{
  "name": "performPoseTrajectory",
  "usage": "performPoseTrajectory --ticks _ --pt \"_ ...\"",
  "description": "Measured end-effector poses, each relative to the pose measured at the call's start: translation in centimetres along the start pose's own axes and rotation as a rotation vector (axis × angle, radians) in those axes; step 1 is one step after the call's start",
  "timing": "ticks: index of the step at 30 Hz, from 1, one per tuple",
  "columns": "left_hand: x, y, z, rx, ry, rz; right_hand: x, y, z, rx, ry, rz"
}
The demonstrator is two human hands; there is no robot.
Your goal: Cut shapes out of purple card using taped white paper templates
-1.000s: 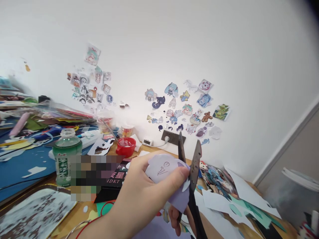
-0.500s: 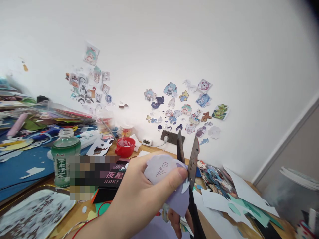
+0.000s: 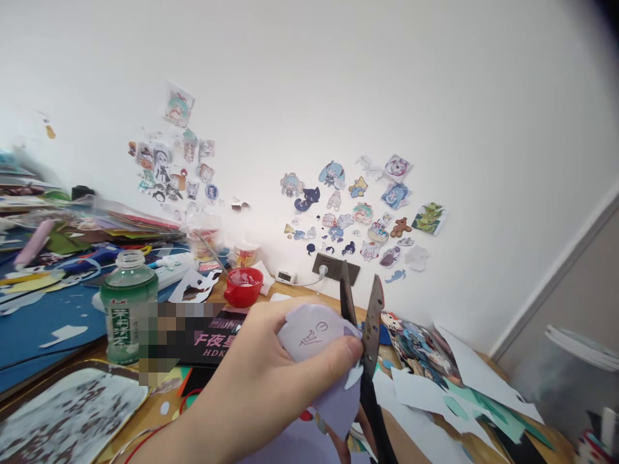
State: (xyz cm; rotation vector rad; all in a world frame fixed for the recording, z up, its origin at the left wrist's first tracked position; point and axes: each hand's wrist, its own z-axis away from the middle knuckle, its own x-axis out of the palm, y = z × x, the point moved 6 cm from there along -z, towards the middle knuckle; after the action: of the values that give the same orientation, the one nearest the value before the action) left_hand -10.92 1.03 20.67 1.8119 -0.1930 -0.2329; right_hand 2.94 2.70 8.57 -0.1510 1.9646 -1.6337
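Note:
Pinched between the thumb and fingers of my left hand (image 3: 271, 374) is a piece of lavender paper (image 3: 304, 332) with pencil marks on it. Black-handled scissors (image 3: 372, 322) point upward at its right edge, their blades parted, and the paper's edge lies by the lower part of the blades. My right hand (image 3: 367, 428) is low behind the paper, around the scissors' handles; most of it is hidden. A small pale paper sliver (image 3: 354, 377) sticks out below my left thumb.
A red cup (image 3: 244, 288), a green-labelled bottle (image 3: 128, 309) and a stained tray (image 3: 72, 412) stand to the left. Paper scraps (image 3: 430, 412) and a printed picture (image 3: 420, 351) lie at right, near a translucent bucket (image 3: 570, 380). Cutouts cover the wall behind a socket (image 3: 333, 267).
The scissors have dropped slightly, their blades still parted. My left hand and the lavender paper have shifted a little to the left, and the paper has turned slightly.

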Motion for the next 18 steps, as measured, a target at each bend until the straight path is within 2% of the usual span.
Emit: performPoseTrajectory --ticks 3,9,14,18 --pt "0.7 -0.2 0.1 -0.035 -0.123 0.069 0.1 0.3 -0.2 0.032 0.019 -0.026" --pt "-0.3 0.9 0.0 0.045 -0.016 -0.029 -0.8 -0.5 0.3 0.048 0.013 0.057" --pt "-0.1 0.9 0.1 -0.020 -0.075 -0.007 -1.3 -1.5 0.5 0.054 0.015 0.151" --pt "-0.4 1.3 0.1 -0.032 -0.059 -0.069 -1.5 -2.4 0.6 0.053 -0.011 0.251"
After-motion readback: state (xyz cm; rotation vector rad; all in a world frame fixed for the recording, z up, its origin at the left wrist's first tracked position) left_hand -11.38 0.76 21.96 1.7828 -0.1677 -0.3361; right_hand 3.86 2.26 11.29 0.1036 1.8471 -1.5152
